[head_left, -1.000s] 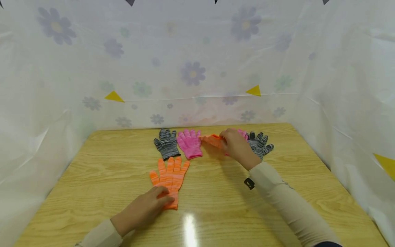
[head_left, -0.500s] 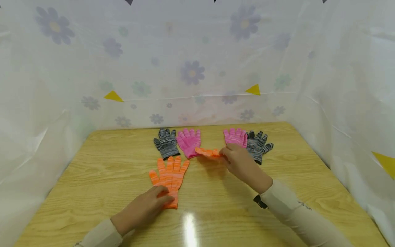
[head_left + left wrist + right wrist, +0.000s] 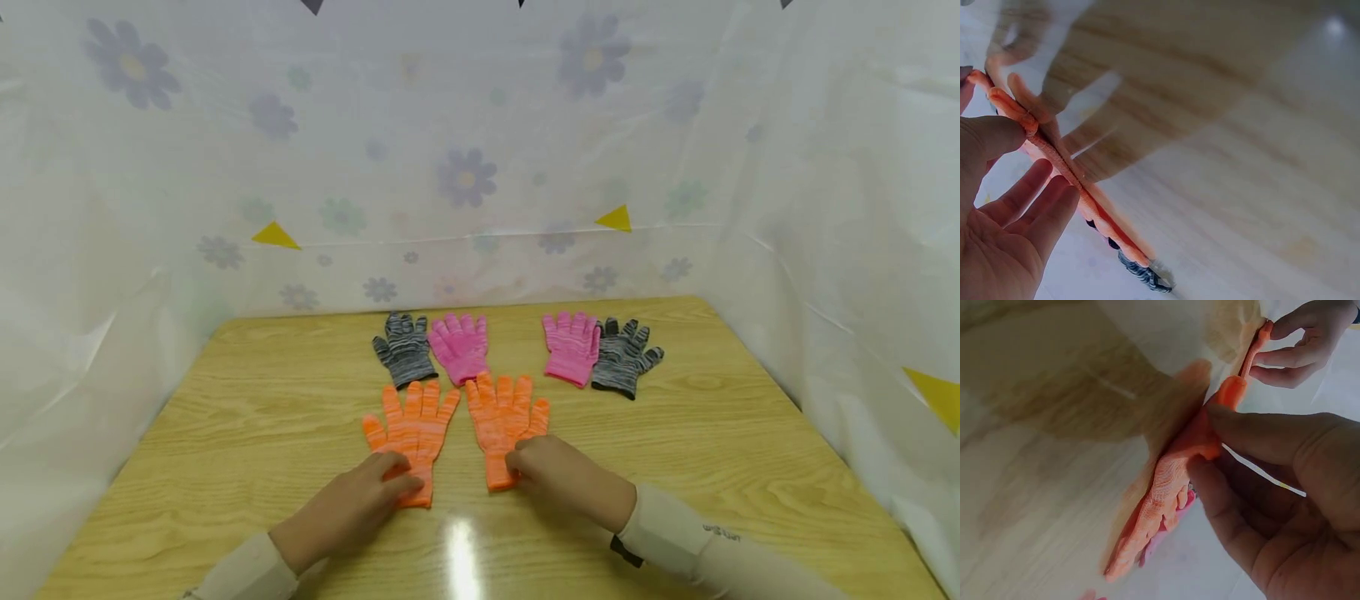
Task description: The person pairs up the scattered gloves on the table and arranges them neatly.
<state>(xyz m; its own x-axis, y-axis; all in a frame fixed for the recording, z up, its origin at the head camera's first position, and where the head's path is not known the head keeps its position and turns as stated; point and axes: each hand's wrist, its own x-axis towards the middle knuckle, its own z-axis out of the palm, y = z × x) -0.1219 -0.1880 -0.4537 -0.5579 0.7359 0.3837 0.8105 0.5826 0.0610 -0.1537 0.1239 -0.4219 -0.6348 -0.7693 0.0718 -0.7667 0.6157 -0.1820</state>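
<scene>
Two orange knitted gloves lie flat side by side in the head view, fingers pointing away. My left hand [image 3: 358,498] rests on the cuff end of the left orange glove [image 3: 414,425], fingers loosely bent. In the left wrist view, the thumb [image 3: 1000,136] touches that glove's edge [image 3: 1082,194]. With thumb and forefinger, my right hand [image 3: 566,477] pinches the cuff of the right orange glove [image 3: 501,417]. The right wrist view shows this glove [image 3: 1169,472] edge-on, its cuff slightly raised at the fingers. My hands cover parts of both cuffs.
Behind lie a grey-black striped glove [image 3: 407,352] and a pink glove [image 3: 461,348] on the left. Another pink glove [image 3: 572,350] and grey-black glove [image 3: 626,358] adjoin at the right. Flowered white sheeting [image 3: 465,250] encloses the wooden table [image 3: 247,433] at the back and sides.
My right hand has brought the second orange glove from the back row toward me and laid it flat beside the first, uncovering the right pink glove. My left hand has stayed put.
</scene>
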